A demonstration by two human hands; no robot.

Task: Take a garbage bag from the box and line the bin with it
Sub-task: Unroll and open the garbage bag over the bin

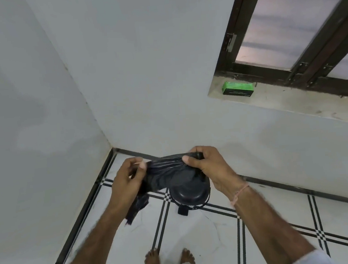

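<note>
A black garbage bag is stretched between both hands at chest height, crumpled and still partly folded, with a loose end hanging down past my left wrist. My left hand pinches its left edge between thumb and fingers. My right hand grips the right edge. Directly below the bag, a small round black bin with a closed lid and a foot pedal stands on the floor; its upper part is hidden by the bag. The green-and-black bag box lies on the window sill at the upper right.
White walls meet in a corner just behind the bin. The stone sill juts out under a dark-framed window. The floor is white tile with black lines. My bare feet stand a step from the bin.
</note>
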